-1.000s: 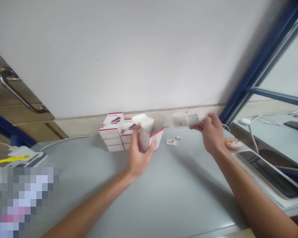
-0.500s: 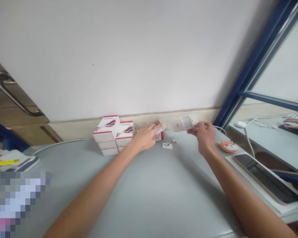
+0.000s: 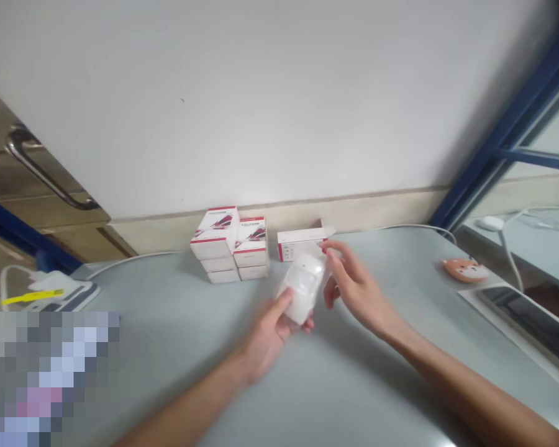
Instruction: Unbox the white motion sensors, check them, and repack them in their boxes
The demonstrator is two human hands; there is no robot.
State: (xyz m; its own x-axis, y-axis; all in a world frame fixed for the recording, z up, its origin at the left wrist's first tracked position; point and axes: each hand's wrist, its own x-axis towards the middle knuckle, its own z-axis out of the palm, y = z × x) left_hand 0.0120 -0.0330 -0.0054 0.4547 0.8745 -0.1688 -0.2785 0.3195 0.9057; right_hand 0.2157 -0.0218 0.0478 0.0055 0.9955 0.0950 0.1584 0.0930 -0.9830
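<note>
A white plastic device in a clear bag is held over the grey table between both hands. My left hand grips its lower end, fingers closed round it. My right hand pinches its upper end with fingertips. Just behind lies an open white-and-red box on its side. Left of that stands a stack of several white-and-red boxes against the wall.
An orange fox-shaped object lies at the right of the table, next to a flat white tray. A white cable runs along the wall's base. A scale with a yellow strip sits at the left. A blue frame rises at right.
The left hand put the open box down by the wall and came to the bagged device. Both hands brought the device nearer and lower over the table.
</note>
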